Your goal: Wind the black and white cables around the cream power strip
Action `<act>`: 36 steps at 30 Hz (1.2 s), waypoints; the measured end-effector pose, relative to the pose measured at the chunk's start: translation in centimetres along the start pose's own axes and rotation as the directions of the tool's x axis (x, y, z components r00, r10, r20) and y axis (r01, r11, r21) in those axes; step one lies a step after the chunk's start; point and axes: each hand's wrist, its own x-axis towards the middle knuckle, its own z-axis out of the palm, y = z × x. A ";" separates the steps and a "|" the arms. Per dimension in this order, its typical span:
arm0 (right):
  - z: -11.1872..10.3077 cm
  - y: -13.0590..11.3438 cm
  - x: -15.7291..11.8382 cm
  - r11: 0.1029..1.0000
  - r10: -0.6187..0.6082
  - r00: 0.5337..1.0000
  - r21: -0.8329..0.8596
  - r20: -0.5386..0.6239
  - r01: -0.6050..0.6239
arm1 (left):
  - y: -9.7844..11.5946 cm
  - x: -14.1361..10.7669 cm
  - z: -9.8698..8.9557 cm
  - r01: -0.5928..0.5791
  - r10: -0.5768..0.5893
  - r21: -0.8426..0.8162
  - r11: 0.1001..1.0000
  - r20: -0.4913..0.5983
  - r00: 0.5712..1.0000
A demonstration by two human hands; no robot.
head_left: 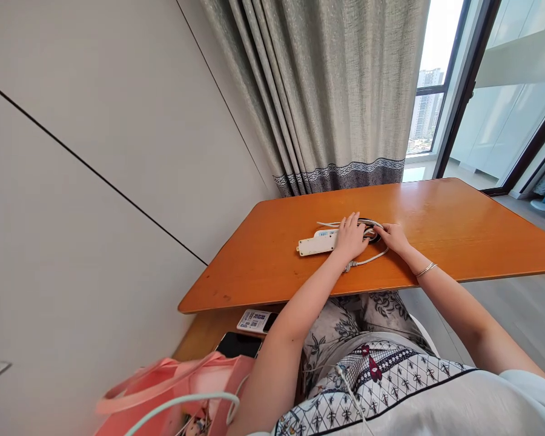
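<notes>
A white power strip lies on the orange-brown wooden table. Behind it is a second white piece with blue markings, partly covered. My left hand is over the strip's right end, its fingers curved across it beside a loop of black and white cables. At the right side of that loop, my right hand pinches a white cable between thumb and fingers. The white cable bends down to a plug on the table just below my left hand.
Left of my lap, a pink bag, a dark phone and a white printed card or box lie on a lower surface. A pale wall borders the left; a grey curtain hangs behind the table, with a glass door at right.
</notes>
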 end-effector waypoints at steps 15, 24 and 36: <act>0.6 1.1 1.2 0.773 0.260 0.965 0.605 -0.028 -0.191 | -2.6 -1.4 0.6 0.045 -0.060 -0.096 0.994 -0.159 0.985; -1.4 2.1 2.1 0.604 0.487 0.836 0.789 -0.252 -0.114 | -4.9 -2.5 0.4 -0.050 0.050 -0.139 0.989 0.001 0.999; -3.8 3.1 2.6 0.619 0.661 0.499 0.783 -0.560 0.060 | -5.2 -2.3 0.4 0.149 -0.158 0.062 0.987 0.182 0.970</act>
